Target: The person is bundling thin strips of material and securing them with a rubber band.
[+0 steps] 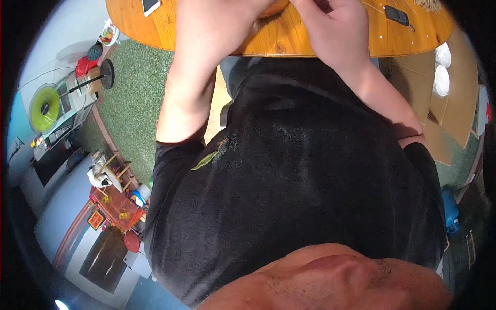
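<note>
Both hands reach over an oval, orange-brown wooden table (147, 32), cut off by the upper edge of the picture. My left hand (219, 23) shows only its back and wrist; its fingers lie out of view. My right hand (338, 31) is bent inward, its thumb pointing toward the left hand and its fingers curled. What it holds, if anything, cannot be made out. Between the hands a rounded orange-brown thing (275, 8) shows in part, its kind unclear. To the left of the left hand lies a white phone (151, 6).
On the table's right lie a black key fob (397, 15), a few small white bits and a straw-coloured bristly bundle (428, 4). Flattened cardboard (452, 111) and white round things (442, 80) are at right. A green-bladed fan (45, 108) stands at left beyond green flooring (135, 90).
</note>
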